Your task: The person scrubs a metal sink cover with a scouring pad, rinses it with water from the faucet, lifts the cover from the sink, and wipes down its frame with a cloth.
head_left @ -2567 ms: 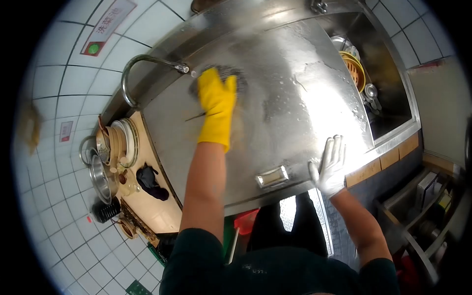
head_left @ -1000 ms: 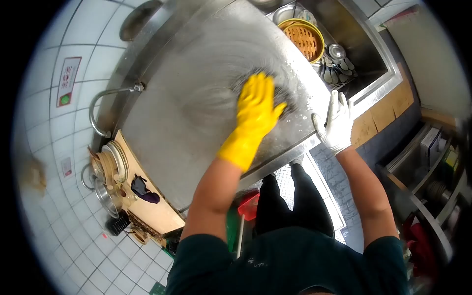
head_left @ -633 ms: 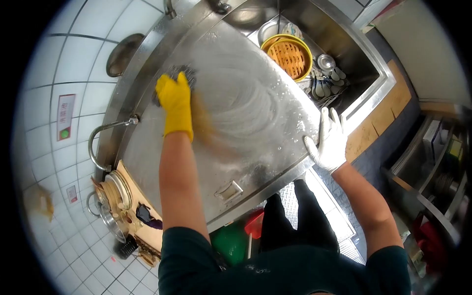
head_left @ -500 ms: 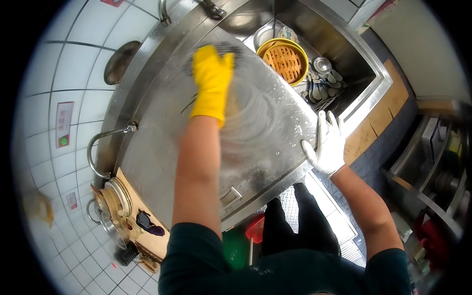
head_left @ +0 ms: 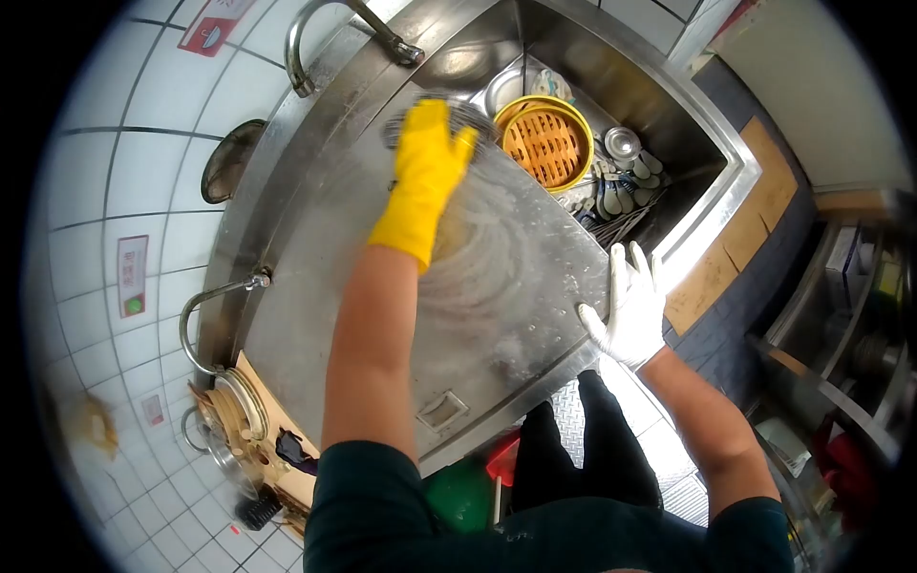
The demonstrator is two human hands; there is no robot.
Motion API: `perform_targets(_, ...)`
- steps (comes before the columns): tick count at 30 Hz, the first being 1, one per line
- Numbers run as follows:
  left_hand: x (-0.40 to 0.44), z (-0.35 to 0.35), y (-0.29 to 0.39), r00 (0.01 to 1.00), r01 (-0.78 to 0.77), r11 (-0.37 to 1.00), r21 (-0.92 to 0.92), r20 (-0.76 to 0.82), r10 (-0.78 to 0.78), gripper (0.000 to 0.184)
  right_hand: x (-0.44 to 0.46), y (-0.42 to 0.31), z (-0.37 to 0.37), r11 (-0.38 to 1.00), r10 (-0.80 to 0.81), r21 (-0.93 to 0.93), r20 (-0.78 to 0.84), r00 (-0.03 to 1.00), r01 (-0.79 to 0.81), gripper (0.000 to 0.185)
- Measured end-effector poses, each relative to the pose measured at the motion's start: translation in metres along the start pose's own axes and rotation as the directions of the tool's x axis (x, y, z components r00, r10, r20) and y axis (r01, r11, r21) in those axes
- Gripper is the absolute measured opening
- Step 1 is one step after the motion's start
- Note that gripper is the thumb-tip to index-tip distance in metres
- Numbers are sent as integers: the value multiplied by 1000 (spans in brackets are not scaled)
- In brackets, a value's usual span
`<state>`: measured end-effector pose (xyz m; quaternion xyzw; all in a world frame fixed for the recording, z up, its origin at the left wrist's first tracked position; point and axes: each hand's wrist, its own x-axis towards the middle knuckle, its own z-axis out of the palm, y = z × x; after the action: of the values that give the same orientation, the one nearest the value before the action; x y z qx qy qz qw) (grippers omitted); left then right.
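Note:
My left hand [head_left: 425,167], in a yellow rubber glove, presses a grey steel wool scourer [head_left: 392,129] onto the wet steel board [head_left: 315,258]. Motion blurs the scourer, and the glove covers its middle. Cloudy swirl marks lie on the metal to the right of my wrist. My right hand [head_left: 630,310], in a white glove, rests over the board's front corner beside the sink rim. Its thumb is spread away from the fingers, and nothing is in its grasp.
In the sink basin [head_left: 688,134] sit a yellow-rimmed round container [head_left: 544,143] with an orange slatted insert, a small metal bowl [head_left: 622,144] and several spoons [head_left: 621,196]. Two taps [head_left: 406,53] line the wall side. Lids and plates [head_left: 246,401] stand at lower left.
My left hand has slid the scourer slightly right, towards the sink edge. The right hand stays on the corner. The whole view has shifted a little.

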<state>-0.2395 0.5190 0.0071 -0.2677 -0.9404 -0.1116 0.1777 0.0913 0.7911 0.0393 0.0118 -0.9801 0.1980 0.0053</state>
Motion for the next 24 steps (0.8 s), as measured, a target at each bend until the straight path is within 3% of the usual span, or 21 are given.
perform_targets(1,-5,-11,19,989,-140,986,-89,42,144,70,0,0,2,1000,-8,-4,-8,1000,8,109)
perform_targets(3,-5,-14,2,985,-146,973,-179,60,159,70,-3,-1,2,1000,-6,-4,6,1000,6,109)
perform_targets(6,26,-7,-46,973,230,970,74,4,-231,70,2,-2,-1,1000,12,7,14,1000,-13,109)
perform_targets(9,14,7,-21,992,127,989,80,-8,-126,70,1,-2,-2,1000,8,9,19,1000,-8,109)
perform_targets(11,-7,-17,21,994,-80,993,-90,69,86,68,0,-1,0,1000,-13,1,-15,1000,13,109)
perform_targets(13,-14,-13,1,989,-134,979,-155,43,142,69,1,-2,3,1000,-13,-1,-29,999,13,109)
perform_targets(16,24,-7,-53,970,235,971,30,60,-237,70,-1,-2,0,1000,0,-9,4,1000,0,109)
perform_targets(19,21,14,-36,993,116,983,141,-42,-112,70,3,-3,-6,1000,23,-11,38,999,-23,109)
perform_targets(20,10,0,-7,1000,1,1000,-20,-15,-2,68,3,-4,-7,999,33,-7,54,998,-32,109)
perform_targets(22,-15,-16,23,991,-119,980,-158,35,126,68,0,-2,-1,1000,-2,-17,-15,1000,2,110)
perform_targets(23,-24,-17,23,986,-157,965,-208,22,165,69,-2,-2,1,1000,-20,-22,-45,999,19,110)
perform_targets(24,-24,-21,13,994,-91,974,-209,37,101,68,-3,-2,1,1000,-20,-25,-43,999,19,110)
